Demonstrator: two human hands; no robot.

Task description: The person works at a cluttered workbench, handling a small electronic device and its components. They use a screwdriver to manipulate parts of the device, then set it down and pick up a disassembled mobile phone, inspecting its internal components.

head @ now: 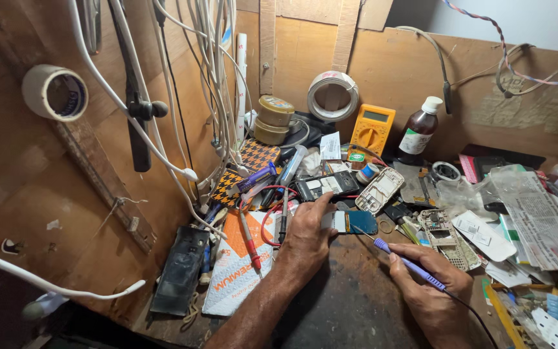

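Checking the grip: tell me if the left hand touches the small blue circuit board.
Touching: head view shows left hand fingers resting on the small blue circuit board.
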